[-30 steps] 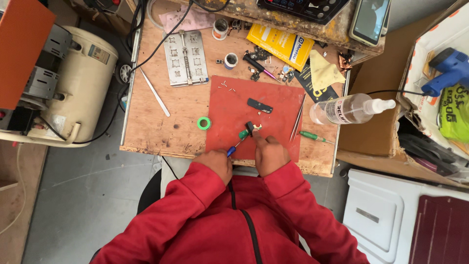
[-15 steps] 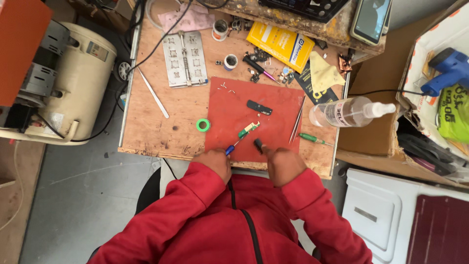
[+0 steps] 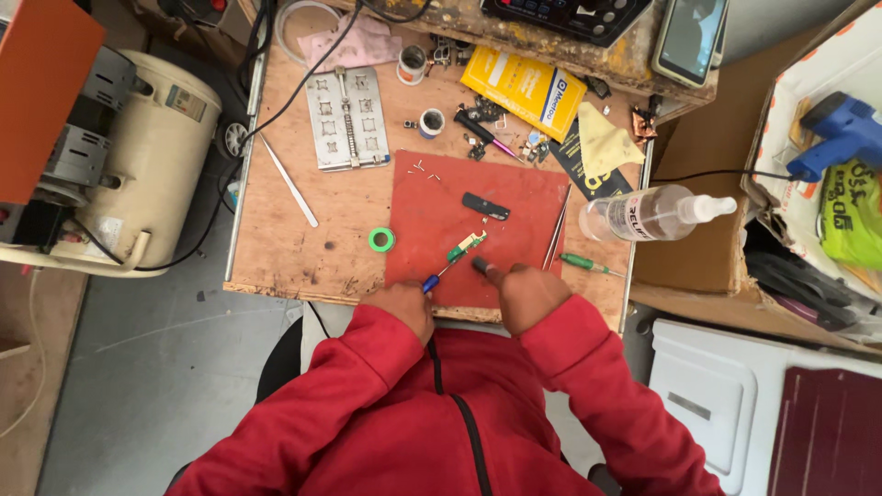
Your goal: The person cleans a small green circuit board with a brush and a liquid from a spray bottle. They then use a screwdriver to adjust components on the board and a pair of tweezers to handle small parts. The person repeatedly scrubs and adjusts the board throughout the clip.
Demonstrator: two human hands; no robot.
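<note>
My left hand (image 3: 401, 303) grips a blue-handled screwdriver (image 3: 437, 276) at the near edge of the red mat (image 3: 441, 220); its tip points at a small green circuit board (image 3: 467, 245) lying on the mat. My right hand (image 3: 524, 292) rests at the mat's front right and pinches a small dark part (image 3: 480, 265) just right of the board. A black flat piece (image 3: 484, 206) lies farther back on the mat. Red sleeves cover both arms.
The wooden bench (image 3: 294, 239) carries a green tape ring (image 3: 381, 240), white tweezers (image 3: 288, 180), a metal holder plate (image 3: 345, 118), metal tweezers (image 3: 557, 230), a green screwdriver (image 3: 588, 264), a yellow box (image 3: 524, 89) and a clear squeeze bottle (image 3: 657, 213). A cream machine (image 3: 147, 174) stands at left.
My right hand has drawn back from the green board toward the mat's near edge, now holding a small dark part. The left hand has stayed with the screwdriver.
</note>
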